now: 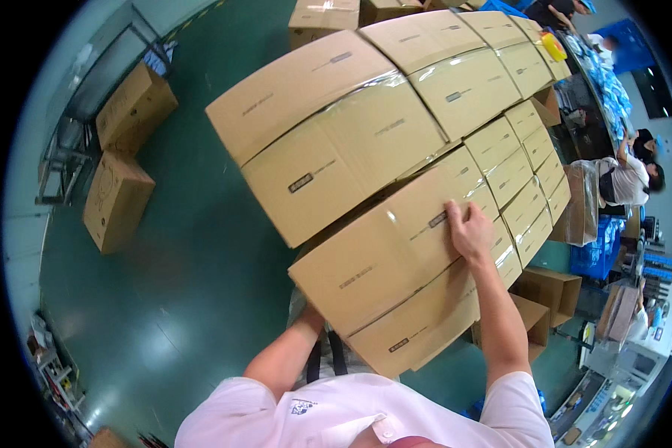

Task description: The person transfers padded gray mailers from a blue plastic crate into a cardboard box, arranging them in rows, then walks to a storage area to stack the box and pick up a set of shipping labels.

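Note:
A large brown cardboard carton lies close in front of me, its top seam running across it and dark printed marks on it. My right hand rests on top of this carton, thumb and fingers apart against the cardboard. At the carton's near left corner, my left hand reaches in below its edge. The fingers of that hand are hidden by the box. Just beyond stands another big taped carton, with a dark narrow gap between the two.
More closed cartons stand in rows to the far right. Two brown boxes are on the green floor at left, near a metal frame. Open boxes and a blue crate are at right. Other people work along a table.

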`<state>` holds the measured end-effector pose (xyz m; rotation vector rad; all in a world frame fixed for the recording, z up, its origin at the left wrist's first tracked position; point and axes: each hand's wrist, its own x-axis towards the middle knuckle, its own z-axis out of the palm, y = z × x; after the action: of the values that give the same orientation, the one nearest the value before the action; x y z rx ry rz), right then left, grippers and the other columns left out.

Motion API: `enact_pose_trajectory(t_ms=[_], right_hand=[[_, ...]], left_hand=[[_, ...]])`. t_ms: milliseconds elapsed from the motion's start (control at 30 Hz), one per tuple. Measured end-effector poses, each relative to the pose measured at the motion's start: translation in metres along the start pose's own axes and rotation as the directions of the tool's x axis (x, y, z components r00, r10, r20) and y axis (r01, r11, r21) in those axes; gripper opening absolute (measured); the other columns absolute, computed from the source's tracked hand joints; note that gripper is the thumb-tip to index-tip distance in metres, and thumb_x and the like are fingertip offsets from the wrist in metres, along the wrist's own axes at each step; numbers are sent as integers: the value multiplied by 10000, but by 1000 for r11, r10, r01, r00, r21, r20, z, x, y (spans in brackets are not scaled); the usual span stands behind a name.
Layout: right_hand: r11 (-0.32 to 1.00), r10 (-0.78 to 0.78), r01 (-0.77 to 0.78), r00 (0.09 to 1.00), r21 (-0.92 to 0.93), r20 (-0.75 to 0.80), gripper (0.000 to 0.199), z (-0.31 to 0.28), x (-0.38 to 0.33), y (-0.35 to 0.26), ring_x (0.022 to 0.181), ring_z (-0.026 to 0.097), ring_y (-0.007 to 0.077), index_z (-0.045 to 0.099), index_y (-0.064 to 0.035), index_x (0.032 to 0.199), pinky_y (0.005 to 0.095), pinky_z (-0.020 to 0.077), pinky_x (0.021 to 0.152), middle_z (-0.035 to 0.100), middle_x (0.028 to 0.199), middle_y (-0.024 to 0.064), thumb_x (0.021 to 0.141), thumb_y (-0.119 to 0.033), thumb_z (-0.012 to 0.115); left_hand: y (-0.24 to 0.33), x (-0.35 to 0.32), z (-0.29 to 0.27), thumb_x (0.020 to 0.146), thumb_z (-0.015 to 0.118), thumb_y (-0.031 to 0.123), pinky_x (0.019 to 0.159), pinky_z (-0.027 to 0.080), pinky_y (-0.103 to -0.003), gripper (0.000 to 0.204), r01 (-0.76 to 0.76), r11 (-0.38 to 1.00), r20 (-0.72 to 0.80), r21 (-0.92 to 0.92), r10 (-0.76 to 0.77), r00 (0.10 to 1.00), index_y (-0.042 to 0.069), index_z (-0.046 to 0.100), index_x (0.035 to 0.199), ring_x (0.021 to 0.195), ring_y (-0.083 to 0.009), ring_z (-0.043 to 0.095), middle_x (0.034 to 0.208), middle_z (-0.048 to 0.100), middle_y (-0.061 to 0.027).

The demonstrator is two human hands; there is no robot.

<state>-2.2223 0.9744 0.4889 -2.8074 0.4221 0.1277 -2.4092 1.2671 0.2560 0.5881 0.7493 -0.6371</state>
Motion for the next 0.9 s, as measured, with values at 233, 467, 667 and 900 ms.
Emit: enact_pose_trajectory(t_ms=[233,467,667,900], right_hand=[[999,-19,18,1000,-38,-25,674,2,27,-10,809,676,422,664,5,925,489,528,725,687,813,254,882,-655,536],[991,-94,118,952,66,-293,514,16,19,0,974,654,363,642,-19,1122,453,496,849,686,1047,207,904,-483,616],[942,-334,304,885,-141,-325,625,41,-49,-94,1356,387,430,416,3,1423,502,311,1128,418,1455,281,952,-371,584],[937,62,-136,972,-323,-229,712,102,-88,-166,1462,235,392,334,-29,1507,538,173,1181,302,1549,259,1003,-528,395]], left_hand=[[9,21,-22,1021,388,452,1056,401,-418,555,-25,962,-57,274,42,997,60,487,1401,1282,-336,506,1399,540,-153],[73,20,-72,1025,353,501,1046,403,-461,608,-122,433,-101,893,457,884,12,528,1341,1275,-405,515,1341,576,-235],[188,-87,-137,980,436,429,1049,423,-455,544,127,121,-167,985,429,888,8,544,1307,1238,-411,541,1295,584,-268],[338,-161,-312,877,554,432,979,483,-462,485,317,194,-371,928,428,824,52,690,1146,1150,-392,606,1206,647,-231]])
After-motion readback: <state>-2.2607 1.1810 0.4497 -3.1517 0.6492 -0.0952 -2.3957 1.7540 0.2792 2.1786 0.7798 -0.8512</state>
